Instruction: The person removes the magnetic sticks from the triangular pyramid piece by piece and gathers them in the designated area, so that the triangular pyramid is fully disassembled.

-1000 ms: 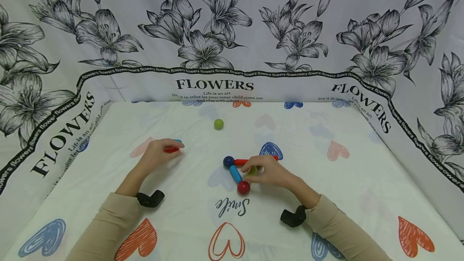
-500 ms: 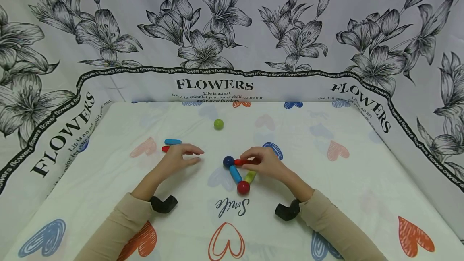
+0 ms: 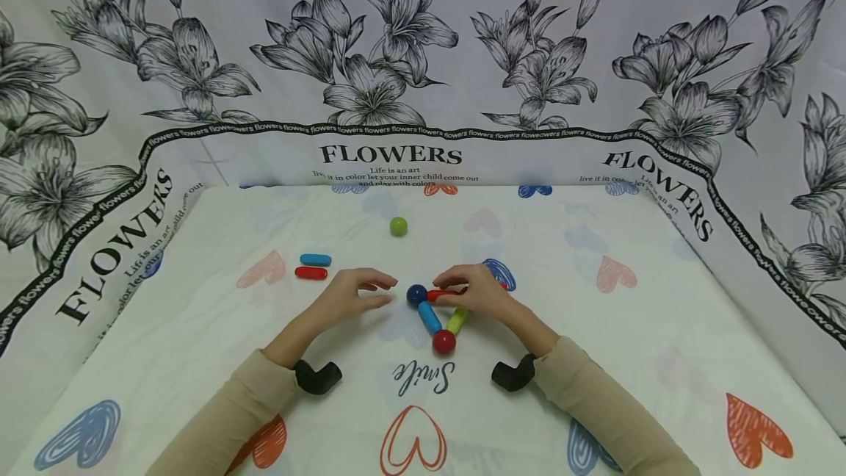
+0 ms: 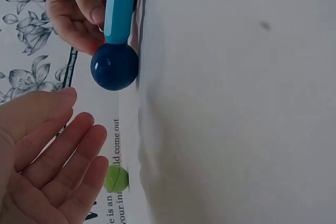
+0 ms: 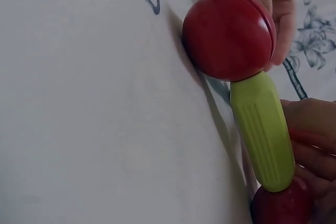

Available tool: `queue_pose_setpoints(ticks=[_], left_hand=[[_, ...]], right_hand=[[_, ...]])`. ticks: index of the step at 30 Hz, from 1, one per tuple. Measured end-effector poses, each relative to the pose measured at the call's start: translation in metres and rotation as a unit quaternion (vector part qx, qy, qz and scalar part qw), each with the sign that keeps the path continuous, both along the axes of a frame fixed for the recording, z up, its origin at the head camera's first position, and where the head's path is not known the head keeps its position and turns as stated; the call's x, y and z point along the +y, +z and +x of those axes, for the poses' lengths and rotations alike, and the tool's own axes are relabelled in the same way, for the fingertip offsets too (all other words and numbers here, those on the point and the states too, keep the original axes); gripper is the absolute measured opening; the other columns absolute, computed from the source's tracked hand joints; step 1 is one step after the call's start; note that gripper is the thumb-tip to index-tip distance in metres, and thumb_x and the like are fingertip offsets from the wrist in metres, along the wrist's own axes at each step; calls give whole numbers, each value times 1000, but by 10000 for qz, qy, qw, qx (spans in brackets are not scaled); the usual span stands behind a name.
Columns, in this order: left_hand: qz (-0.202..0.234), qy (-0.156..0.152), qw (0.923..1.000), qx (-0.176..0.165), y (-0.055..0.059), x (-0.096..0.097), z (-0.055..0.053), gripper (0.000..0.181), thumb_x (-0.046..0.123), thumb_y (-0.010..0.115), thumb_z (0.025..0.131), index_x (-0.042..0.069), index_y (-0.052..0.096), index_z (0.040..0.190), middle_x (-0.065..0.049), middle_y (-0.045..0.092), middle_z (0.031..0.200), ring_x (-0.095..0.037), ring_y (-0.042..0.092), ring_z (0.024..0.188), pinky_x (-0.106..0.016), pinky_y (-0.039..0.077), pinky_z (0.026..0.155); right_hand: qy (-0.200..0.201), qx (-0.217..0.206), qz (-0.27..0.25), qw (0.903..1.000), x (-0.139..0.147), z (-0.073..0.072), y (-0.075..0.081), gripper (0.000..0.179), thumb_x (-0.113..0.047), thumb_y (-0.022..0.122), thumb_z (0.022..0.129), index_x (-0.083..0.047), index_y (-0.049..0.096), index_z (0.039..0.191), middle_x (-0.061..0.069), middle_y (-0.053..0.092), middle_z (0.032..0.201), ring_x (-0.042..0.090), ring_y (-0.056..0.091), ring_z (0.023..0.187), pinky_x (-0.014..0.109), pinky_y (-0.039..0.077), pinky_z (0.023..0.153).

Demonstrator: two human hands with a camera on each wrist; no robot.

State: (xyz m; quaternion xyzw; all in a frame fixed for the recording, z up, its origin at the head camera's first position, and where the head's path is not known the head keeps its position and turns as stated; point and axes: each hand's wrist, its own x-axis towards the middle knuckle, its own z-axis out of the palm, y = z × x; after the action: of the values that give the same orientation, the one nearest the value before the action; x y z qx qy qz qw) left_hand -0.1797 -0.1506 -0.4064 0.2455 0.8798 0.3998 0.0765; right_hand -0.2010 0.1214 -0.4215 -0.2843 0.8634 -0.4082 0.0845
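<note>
On the cloth, a dark blue ball (image 3: 417,294) joins a red rod (image 3: 439,295) and a light blue rod (image 3: 429,318). The light blue rod runs to a red ball (image 3: 444,342), from which a yellow-green rod (image 3: 457,320) slants up under my right hand (image 3: 482,291). That hand pinches the red rod between thumb and fingers, covering much of it. A second red ball (image 5: 284,205) shows at the yellow-green rod's other end in the right wrist view. My left hand (image 3: 344,298) holds nothing, its fingers extended just left of the dark blue ball.
A loose blue rod (image 3: 315,259) and a loose red rod (image 3: 311,272) lie side by side to the left. Farther back sits a green ball (image 3: 399,226). A flower-printed curtain (image 3: 396,94) rises behind the heart-printed cloth (image 3: 542,241).
My left hand has left the loose red and blue rods and moved right toward the dark blue ball. My right hand has shifted slightly up from the yellow-green rod to the joined red rod.
</note>
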Motion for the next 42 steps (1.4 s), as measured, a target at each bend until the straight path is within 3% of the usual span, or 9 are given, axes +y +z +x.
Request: queue_pose_setpoints(ticks=[8,16,24,30,42], left_hand=[[107,-99,9997,-196,-6,18,-3,36,13,68,88,2,64,122,-16,68,122,-31,64,113,-42,54,98],[208,-412,9985,-284,-10,28,-10,40,13,68,89,-1,61,126,-19,65,127,-34,62,116,-42,54,98],[99,-396,9972,-634,-9,34,-12,43,9,68,88,0,59,129,-18,63,130,-33,60,120,-40,53,99],[54,-458,9968,-656,-9,35,-14,39,8,67,89,-1,61,127,-19,65,127,-33,63,116,-40,54,99],[-164,-299,9971,-687,-8,36,-14,37,8,67,88,1,63,125,-17,67,125,-29,65,114,-40,52,101]], right_hand=[[19,-26,249,9997,-3,-3,-4,28,-17,74,84,-5,71,110,12,74,108,22,69,97,30,59,89],[-5,54,269,9996,-5,-3,-3,26,-16,74,84,-6,72,108,11,75,105,18,67,91,24,58,84],[28,119,230,9997,-5,-5,-5,23,-14,74,84,-5,73,105,11,75,101,12,64,84,12,52,76],[49,91,188,9998,-5,-6,-7,21,-14,74,84,-6,74,104,10,76,100,12,65,85,12,52,77],[68,178,144,9997,-5,-4,-7,20,-14,74,84,-7,75,102,10,76,98,12,65,84,13,53,77]])
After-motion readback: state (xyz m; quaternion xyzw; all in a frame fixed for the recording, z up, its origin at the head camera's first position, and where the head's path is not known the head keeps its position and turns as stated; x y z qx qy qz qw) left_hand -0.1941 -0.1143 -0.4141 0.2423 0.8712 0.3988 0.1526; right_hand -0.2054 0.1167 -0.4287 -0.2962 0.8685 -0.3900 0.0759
